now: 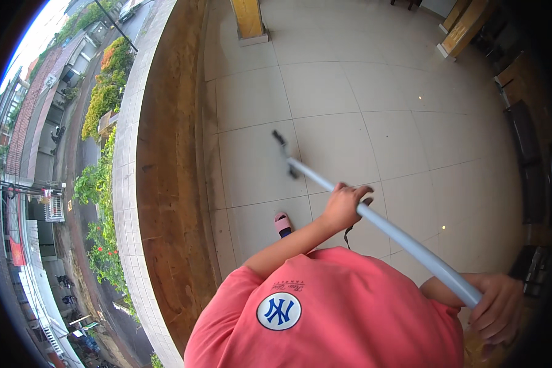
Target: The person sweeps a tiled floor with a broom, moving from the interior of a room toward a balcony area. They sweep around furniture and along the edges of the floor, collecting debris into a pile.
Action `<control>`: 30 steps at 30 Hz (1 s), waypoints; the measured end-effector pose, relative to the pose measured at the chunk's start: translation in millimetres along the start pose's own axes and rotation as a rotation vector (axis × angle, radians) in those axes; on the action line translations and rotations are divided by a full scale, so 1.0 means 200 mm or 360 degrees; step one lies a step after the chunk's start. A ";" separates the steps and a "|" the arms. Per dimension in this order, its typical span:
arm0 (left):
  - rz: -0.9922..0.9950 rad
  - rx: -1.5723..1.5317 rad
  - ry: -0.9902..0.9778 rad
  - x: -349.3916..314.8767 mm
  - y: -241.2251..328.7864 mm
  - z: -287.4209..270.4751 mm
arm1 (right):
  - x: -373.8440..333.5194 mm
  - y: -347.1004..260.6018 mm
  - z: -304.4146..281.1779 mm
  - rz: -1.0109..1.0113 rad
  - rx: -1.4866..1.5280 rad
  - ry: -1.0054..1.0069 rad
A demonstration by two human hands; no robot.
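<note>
While R grip [495, 308] wraps the near end of the long, straight, light-grey pole [411, 240], L grip [343, 207] holds it further down, loosely curled. Pole's narrow dark head [279, 137], blurred, is fwd-left of L grip, over pale sq.-tiled floor [322, 89]; can't tell if touching. Pink open-toe slipper [283, 223] left of L grip, slightly back; long brown ledge [168, 178] further L.

a pale tiled floor [325, 86] is stretching right of the brown ledge [168, 153]; a yellowish-brown pillar [248, 17] is standing near the ledge. left of the ledge, green plants [101, 175] are growing, and daylight is filling a street [75, 260].
</note>
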State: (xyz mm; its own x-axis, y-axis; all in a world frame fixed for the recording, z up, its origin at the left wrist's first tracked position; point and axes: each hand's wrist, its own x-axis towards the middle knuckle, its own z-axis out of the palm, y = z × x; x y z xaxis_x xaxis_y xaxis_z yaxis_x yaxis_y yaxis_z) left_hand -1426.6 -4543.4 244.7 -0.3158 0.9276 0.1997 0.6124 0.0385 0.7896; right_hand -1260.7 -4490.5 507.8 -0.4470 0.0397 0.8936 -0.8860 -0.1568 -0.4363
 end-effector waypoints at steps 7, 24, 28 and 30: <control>-0.0582 0.0380 -0.0124 -0.50 -0.72 -0.36 | -0.26 0.55 -0.16 0.0841 -0.0325 0.0275; 0.0011 -0.0264 -0.0029 0.46 -0.58 -0.01 | 0.13 0.59 0.03 0.0735 -0.1207 -0.0082; -0.0026 -0.0073 -0.0158 0.42 -0.39 -0.22 | 0.26 0.28 -0.33 0.0639 -0.0375 -0.0401; -0.0136 -0.0006 -0.0281 0.30 -0.43 -0.31 | 0.20 0.23 -0.47 0.0713 -0.0264 -0.0314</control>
State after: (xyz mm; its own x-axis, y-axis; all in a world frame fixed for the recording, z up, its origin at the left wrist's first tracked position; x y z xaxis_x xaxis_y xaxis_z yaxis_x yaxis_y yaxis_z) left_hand -1543.3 -4513.2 223.7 -0.2342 0.9718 0.0271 0.5859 0.1188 0.8016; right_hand -1330.5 -4403.2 514.8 -0.7697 -0.1851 0.6110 -0.6276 0.0434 -0.7774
